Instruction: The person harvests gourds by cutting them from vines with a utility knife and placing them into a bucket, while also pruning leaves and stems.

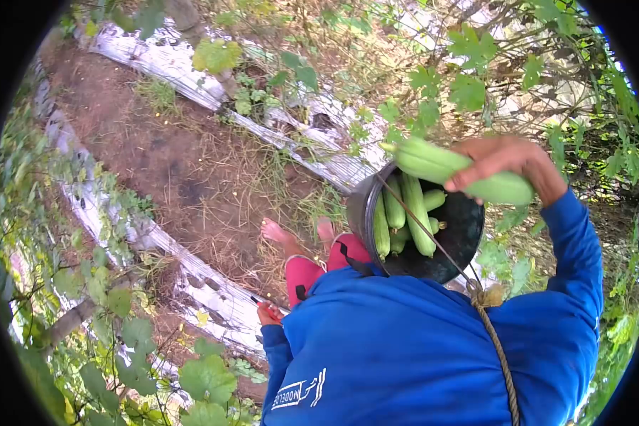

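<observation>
My right hand [504, 167] is wrapped round a pale green sponge gourd [429, 162], holding it over a black bucket [362, 213]. Inside the bucket lie several more green sponge gourds [417, 213], their lower ends toward me. A thin wire handle [422, 226] crosses the bucket's mouth and meets a rope [498, 348] that runs over my blue shirt. Low at my left side, my left hand [268, 312] is closed on a small slim tool with a dark tip [255, 299]; its kind is too small to make out.
My bare feet [275, 231] stand on a brown soil path [156, 149] with dry grass. Strips of whitish plastic sheeting [170, 71] edge the path on both sides. Leafy vines [468, 53] hang at the right, and more leaves [206, 380] crowd the lower left.
</observation>
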The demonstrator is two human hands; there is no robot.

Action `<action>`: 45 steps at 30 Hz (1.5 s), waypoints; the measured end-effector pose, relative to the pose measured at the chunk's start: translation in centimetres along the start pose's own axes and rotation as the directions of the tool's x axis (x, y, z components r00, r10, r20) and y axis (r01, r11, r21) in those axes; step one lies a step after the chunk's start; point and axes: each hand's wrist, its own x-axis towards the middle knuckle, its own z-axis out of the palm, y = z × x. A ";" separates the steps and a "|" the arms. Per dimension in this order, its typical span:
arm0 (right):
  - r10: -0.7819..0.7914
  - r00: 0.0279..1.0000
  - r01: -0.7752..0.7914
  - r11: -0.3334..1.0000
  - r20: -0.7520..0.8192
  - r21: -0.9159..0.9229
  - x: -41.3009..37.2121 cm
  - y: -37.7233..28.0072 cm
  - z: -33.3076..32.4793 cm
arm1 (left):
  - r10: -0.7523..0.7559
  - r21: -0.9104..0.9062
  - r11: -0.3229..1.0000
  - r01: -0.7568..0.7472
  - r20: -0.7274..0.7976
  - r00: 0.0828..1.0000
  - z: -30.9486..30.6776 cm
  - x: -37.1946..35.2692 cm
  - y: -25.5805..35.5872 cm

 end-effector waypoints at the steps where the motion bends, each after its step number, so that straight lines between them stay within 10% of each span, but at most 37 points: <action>1: 0.096 0.995 -0.095 0.991 -0.007 0.095 -1.0 1.2 1.6 | -0.067 0.007 0.998 0.068 -0.081 0.994 -0.3 0.8 -0.7; 7: 0.283 0.957 -0.283 0.843 0.070 0.458 4.6 9.4 7.1 | -0.060 0.099 0.993 0.059 0.003 0.998 3.8 1.1 2.1; 13: 0.140 0.987 -0.041 0.691 -0.077 0.722 14.5 12.2 11.8 | 0.105 0.051 0.992 -0.111 0.103 0.989 8.7 1.1 11.4; 24: 0.110 0.986 -0.077 0.969 -0.128 0.234 10.8 10.3 6.1 | 0.349 -0.268 0.912 -0.310 0.109 0.931 7.8 -0.9 11.2; 27: -0.107 0.967 0.151 0.972 -0.232 0.181 8.3 7.4 2.6 | 0.414 -0.362 0.833 -0.418 -0.091 0.905 7.1 1.6 8.5; 28: -0.170 0.937 0.232 0.956 -0.306 0.178 6.8 4.8 2.4 | 0.457 -0.582 0.754 -0.306 0.129 0.880 3.0 9.8 6.9; 29: -0.231 0.897 0.310 0.937 -0.377 0.163 5.3 2.1 2.2 | 0.288 -0.273 0.930 -0.244 0.131 0.949 5.1 4.0 7.6; 31: -0.430 0.822 0.491 0.867 -0.373 0.084 5.2 -2.1 2.2 | 0.275 -0.273 0.932 -0.237 0.108 0.955 6.6 0.4 8.1; 35: -0.702 0.656 0.672 0.711 -0.279 -0.208 10.4 -7.8 4.0 | 0.235 -0.434 0.885 -0.170 0.100 0.967 7.6 1.2 8.8; 40: -0.759 0.620 0.773 0.548 0.200 -0.320 17.0 -12.3 8.6 | 0.367 -0.546 0.797 -0.260 0.094 0.925 8.8 -1.4 9.4; 45: -0.568 0.705 0.698 0.663 0.424 -0.272 16.2 -16.1 9.6 | 0.398 -0.456 0.825 -0.334 0.049 0.916 8.1 -1.2 9.6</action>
